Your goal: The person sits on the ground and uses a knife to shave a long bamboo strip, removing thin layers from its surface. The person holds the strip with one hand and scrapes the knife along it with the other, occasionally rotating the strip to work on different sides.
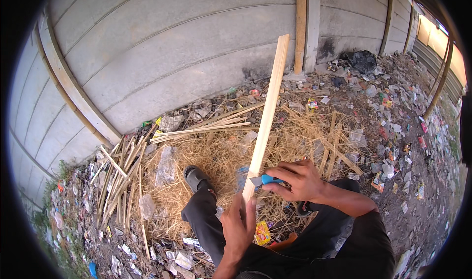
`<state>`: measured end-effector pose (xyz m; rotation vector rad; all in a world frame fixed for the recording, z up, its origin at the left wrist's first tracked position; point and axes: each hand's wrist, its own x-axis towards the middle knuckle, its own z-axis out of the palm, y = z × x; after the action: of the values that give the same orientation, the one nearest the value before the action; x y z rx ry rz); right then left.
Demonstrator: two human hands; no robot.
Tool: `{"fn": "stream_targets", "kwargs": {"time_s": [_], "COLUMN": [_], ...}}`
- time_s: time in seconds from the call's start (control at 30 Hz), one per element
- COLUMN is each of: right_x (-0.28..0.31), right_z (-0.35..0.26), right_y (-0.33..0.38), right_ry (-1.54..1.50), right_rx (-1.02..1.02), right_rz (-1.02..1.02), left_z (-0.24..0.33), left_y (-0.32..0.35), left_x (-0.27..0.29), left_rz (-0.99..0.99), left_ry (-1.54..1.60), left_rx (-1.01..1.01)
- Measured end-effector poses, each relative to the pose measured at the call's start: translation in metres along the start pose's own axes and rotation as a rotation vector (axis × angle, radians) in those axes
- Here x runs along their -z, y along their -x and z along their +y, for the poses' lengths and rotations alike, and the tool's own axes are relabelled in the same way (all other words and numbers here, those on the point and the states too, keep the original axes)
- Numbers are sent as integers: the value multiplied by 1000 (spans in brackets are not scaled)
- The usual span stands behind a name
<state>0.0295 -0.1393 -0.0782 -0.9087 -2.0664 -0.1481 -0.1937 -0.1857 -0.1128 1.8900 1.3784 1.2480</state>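
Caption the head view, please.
Right hand holds a blue cutter at a pale wooden strip gripped by the left hand.

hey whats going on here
A person sits or crouches outdoors, working on a pale strip. The left hand grips its lower end, and the right hand holds a blue knife with its blade at the strip just above the left hand. Straw-like scraps cover the ground around the feet, and a pile of sticks lies off to the left.
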Motion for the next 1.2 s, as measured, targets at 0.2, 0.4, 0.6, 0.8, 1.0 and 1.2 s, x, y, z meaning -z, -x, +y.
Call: {"fn": "stream_targets", "kwargs": {"time_s": [0.2,0.4,0.6,0.8,1.0,1.2], "right_x": [-7,-13,-19,-11,68,10], "right_z": [1,7,11,33,146,51], "right_y": [-3,-4,-5,-15,-28,-1], "right_ry": [2,46,72,136,40,-217], "right_rx": [-20,-10,13,-132,-629,-528], "right_rz": [-4,-13,-11,96,432,7], "left_z": [-6,-9,-18,-18,-32,-32], "left_y": [1,2,1,9,60,28], "left_x": [0,5,6,16,22,28], "left_rz": [-4,-91,-27,-127,-195,-89], "left_ry": [44,7,28,2,-14,-18], "left_rx": [69,150,57,174,179,214]}}
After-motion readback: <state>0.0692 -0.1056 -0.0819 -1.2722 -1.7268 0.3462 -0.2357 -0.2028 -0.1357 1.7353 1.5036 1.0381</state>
